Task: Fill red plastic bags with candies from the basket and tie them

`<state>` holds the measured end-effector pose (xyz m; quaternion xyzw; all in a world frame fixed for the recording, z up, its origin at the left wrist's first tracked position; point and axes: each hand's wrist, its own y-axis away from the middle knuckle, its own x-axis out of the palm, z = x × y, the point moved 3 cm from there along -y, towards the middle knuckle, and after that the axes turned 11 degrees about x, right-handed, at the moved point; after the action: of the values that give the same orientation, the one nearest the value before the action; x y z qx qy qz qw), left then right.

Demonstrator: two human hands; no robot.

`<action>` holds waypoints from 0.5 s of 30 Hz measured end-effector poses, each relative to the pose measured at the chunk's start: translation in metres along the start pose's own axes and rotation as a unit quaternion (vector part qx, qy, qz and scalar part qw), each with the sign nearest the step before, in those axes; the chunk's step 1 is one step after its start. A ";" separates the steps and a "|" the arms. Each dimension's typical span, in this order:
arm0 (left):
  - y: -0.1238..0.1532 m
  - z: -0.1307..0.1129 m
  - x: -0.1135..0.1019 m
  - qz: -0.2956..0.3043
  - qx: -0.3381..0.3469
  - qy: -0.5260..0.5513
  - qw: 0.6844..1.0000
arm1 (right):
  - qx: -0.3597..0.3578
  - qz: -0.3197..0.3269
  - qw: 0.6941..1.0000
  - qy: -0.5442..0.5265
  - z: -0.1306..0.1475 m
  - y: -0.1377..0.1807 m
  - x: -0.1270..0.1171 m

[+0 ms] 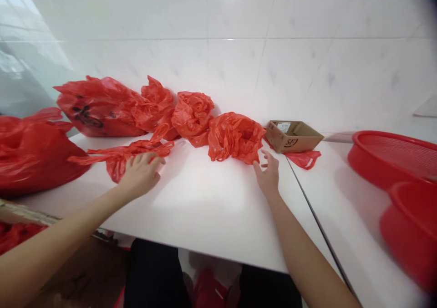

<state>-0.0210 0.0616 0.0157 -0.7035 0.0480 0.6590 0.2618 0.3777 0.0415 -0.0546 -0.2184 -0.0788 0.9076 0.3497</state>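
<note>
My left hand (pixel 141 173) rests at the near edge of a flattened red plastic bag (pixel 118 164), fingers loosely bent and apart. The fingertips meet the bag, but I see no grip on it. Close to the right side of a crumpled red plastic bag (pixel 235 137), my right hand (pixel 268 176) is open, thumb and fingers spread. Whether the thumb tip touches that bag I cannot tell. The bag's rumpled mouth faces up and toward me. Another bunched red bag (pixel 193 116) stands just left of it, against the wall.
More red bags line the wall, one bulky with dark print (pixel 99 110). A large full red bag (pixel 34 151) fills the left end. Right of my hand, a small cardboard box (pixel 295 141) sits on a red bag (pixel 303 159). Red plastic baskets (pixel 375 162) stand farther right.
</note>
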 end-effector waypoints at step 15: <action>-0.012 -0.153 0.036 0.125 -0.140 0.806 0.561 | -0.108 0.710 0.690 -0.090 0.077 0.107 0.015</action>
<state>0.1267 0.0154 -0.0156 -0.9567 0.2333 -0.1579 -0.0730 0.2689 -0.0278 -0.0230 -0.1629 -0.0290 0.8857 -0.4338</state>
